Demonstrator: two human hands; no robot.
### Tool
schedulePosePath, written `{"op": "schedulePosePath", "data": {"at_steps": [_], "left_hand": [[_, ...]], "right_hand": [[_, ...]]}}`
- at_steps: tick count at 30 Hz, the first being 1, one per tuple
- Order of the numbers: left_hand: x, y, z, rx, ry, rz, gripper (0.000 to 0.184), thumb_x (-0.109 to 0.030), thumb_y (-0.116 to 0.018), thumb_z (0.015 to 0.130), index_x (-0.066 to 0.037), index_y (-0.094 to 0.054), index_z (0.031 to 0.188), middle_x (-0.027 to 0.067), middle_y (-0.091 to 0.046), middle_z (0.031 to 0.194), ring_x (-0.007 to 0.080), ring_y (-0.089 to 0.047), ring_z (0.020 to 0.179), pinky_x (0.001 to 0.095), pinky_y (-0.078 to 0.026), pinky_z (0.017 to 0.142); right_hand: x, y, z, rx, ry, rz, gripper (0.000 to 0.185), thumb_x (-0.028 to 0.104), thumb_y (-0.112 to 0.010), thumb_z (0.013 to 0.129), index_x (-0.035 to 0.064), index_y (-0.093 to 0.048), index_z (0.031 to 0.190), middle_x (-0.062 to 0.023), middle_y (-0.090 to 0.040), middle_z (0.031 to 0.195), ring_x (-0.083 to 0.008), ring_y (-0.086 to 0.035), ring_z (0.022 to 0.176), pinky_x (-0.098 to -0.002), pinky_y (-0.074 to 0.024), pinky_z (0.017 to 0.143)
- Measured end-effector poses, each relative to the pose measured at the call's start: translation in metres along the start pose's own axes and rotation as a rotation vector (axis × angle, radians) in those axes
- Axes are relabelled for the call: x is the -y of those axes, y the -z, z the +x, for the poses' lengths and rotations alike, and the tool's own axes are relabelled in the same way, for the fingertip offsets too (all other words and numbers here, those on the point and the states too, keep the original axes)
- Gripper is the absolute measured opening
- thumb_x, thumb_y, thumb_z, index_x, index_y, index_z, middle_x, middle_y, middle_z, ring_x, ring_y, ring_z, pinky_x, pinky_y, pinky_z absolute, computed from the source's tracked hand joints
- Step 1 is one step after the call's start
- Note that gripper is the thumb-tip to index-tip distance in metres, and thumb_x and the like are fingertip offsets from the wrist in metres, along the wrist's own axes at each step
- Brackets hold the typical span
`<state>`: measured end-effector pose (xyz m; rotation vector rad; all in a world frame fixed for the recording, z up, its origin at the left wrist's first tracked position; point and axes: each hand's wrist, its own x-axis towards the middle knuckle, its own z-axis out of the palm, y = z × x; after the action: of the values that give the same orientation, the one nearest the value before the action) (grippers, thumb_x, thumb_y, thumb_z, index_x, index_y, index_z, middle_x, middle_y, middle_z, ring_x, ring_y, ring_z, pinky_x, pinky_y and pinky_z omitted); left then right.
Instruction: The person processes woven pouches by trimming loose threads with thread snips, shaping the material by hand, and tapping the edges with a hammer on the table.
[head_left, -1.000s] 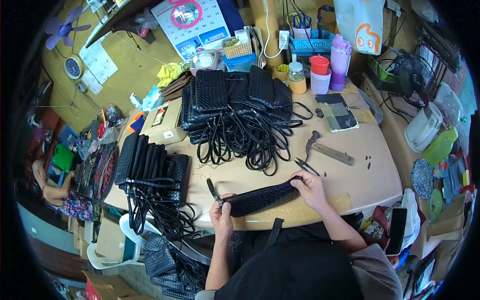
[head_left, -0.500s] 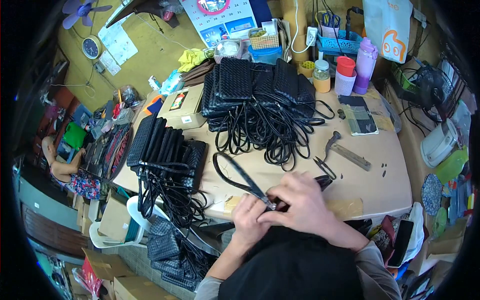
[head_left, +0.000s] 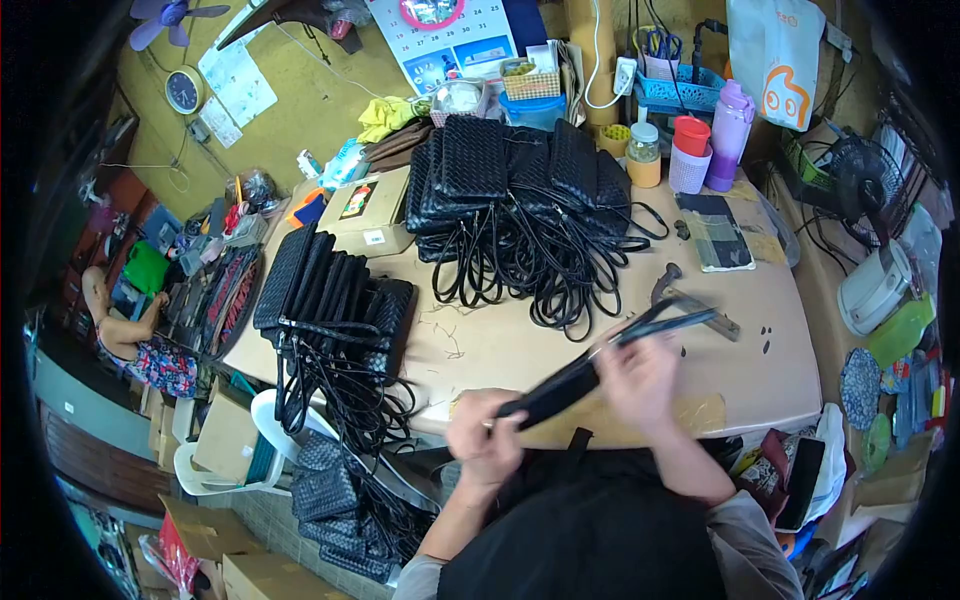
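We list: black pouch (head_left: 562,392), now slanting up rightward; strap (head_left: 668,318), shifted from the left hand (head_left: 484,436) to the right hand (head_left: 640,380); both hands, apart again after meeting.

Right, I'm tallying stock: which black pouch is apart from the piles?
The pouch in the left hand, the right hand at its other end; the others are piled.

We wear black garment (head_left: 590,530) over our front, broad, matte, plain, outline rounded. Grey sleeves from under it: right sleeve (head_left: 755,545) loose, creased in soft folds, ending near our elbow; left sleeve (head_left: 418,578) lighter grey, only small part in view. Our forearms bare below sleeves. Our left hand (head_left: 485,438) and right hand (head_left: 640,385) bare, both blurred, fine detail unclear.
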<state>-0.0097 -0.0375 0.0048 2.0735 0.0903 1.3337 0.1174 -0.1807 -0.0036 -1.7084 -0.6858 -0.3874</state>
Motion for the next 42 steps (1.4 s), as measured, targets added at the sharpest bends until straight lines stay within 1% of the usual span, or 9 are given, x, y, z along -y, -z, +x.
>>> {"op": "schedulePosePath", "data": {"at_steps": [5, 9, 15, 19, 25, 31, 35, 37, 42], "left_hand": [[0.027, 0.027, 0.005, 0.116, -0.282, 0.168, 0.029, 0.008, -0.06, 0.06, -0.007, -0.067, 0.083, 0.0028, -0.068, 0.082, 0.0216, -0.06, 0.077, 0.0334, -0.046, 0.076], [0.054, 0.034, -0.024, 0.378, -0.343, 0.144, 0.031, 0.006, -0.061, 0.065, -0.007, -0.068, 0.092, 0.0079, -0.066, 0.099, 0.0238, -0.06, 0.088, 0.0363, -0.048, 0.08], [0.072, 0.015, -0.04, 0.608, 0.576, 0.047, 0.034, -0.005, -0.058, 0.085, 0.002, -0.055, 0.118, 0.0208, -0.058, 0.111, 0.0346, -0.061, 0.091, 0.0417, -0.049, 0.082], [0.073, -0.022, -0.031, 0.704, 0.548, 0.367, 0.03, -0.015, -0.06, 0.089, 0.004, -0.054, 0.111, 0.0204, -0.061, 0.098, 0.0341, -0.061, 0.087, 0.041, -0.048, 0.078], [0.079, -0.027, -0.048, 0.281, 0.933, -0.498, 0.012, -0.013, -0.059, 0.094, -0.003, -0.053, 0.09, -0.0043, -0.05, 0.079, 0.0044, -0.041, 0.073, 0.0193, -0.036, 0.069], [0.062, -0.026, -0.041, 0.049, 0.667, -0.333, 0.01, -0.01, -0.057, 0.094, -0.002, -0.054, 0.089, -0.0047, -0.049, 0.079, 0.0042, -0.04, 0.071, 0.0204, -0.036, 0.068], [0.062, -0.04, -0.013, 0.268, 0.047, 0.505, 0.021, 0.0, -0.061, 0.081, -0.001, -0.059, 0.102, 0.0163, -0.061, 0.103, 0.0316, -0.058, 0.097, 0.0406, -0.043, 0.089], [0.052, -0.054, -0.024, 0.619, 0.004, 0.217, 0.035, 0.0, -0.062, 0.077, -0.002, -0.058, 0.112, 0.0187, -0.056, 0.121, 0.0365, -0.052, 0.113, 0.0473, -0.039, 0.097], [0.045, -0.071, -0.049, 0.931, 0.097, 0.394, 0.063, -0.024, -0.059, 0.087, -0.005, -0.037, 0.142, 0.0135, -0.036, 0.148, 0.0309, -0.032, 0.138, 0.0538, -0.021, 0.112]], "right_hand": [[-0.036, 0.071, 0.008, -0.163, -0.178, 0.215, 0.006, -0.002, -0.062, 0.081, -0.002, -0.066, 0.087, -0.0079, -0.062, 0.086, -0.0096, -0.055, 0.073, -0.023, -0.0442, 0.064], [-0.041, 0.155, 0.007, 0.859, -0.155, 0.062, 0.011, -0.001, -0.065, 0.08, -0.002, -0.067, 0.091, -0.0057, -0.065, 0.087, -0.0115, -0.061, 0.08, -0.0247, -0.0479, 0.072], [-0.073, 0.13, -0.03, 0.421, -0.671, 0.016, 0.021, 0.012, -0.059, 0.091, -0.0042, -0.066, 0.102, -0.0116, -0.069, 0.081, -0.0144, -0.067, 0.076, -0.0285, -0.0533, 0.072], [-0.082, 0.072, -0.024, 0.474, -0.622, -0.185, 0.027, 0.02, -0.061, 0.092, -0.0017, -0.065, 0.107, -0.0104, -0.069, 0.081, -0.0146, -0.067, 0.075, -0.0282, -0.0533, 0.07], [-0.088, 0.049, -0.042, 0.367, -0.587, 0.203, 0.021, 0.019, -0.066, 0.088, -0.0024, -0.065, 0.092, -0.0087, -0.066, 0.075, -0.0067, -0.059, 0.065, -0.0264, -0.0501, 0.063], [-0.073, 0.056, -0.04, 0.342, -0.498, -0.09, 0.014, 0.015, -0.069, 0.085, 0.0029, -0.062, 0.083, -0.0039, -0.063, 0.069, -0.0106, -0.057, 0.059, -0.0289, -0.0453, 0.055], [-0.05, 0.048, -0.027, 0.452, -0.094, -0.59, 0.038, 0.03, -0.066, 0.085, 0.0021, -0.058, 0.11, -0.0114, -0.061, 0.107, -0.0278, -0.057, 0.096, -0.0417, -0.0431, 0.084], [-0.039, 0.033, -0.03, 0.595, 0.054, -0.629, 0.071, 0.043, -0.064, 0.084, -0.0051, -0.043, 0.132, -0.0199, -0.04, 0.14, -0.0361, -0.035, 0.132, -0.0497, -0.0241, 0.11], [-0.053, 0.015, -0.066, 0.808, -0.007, -0.685, 0.088, 0.057, -0.054, 0.085, -0.0082, -0.031, 0.14, -0.0236, -0.026, 0.15, -0.035, -0.02, 0.143, -0.0492, -0.0135, 0.116]]}}
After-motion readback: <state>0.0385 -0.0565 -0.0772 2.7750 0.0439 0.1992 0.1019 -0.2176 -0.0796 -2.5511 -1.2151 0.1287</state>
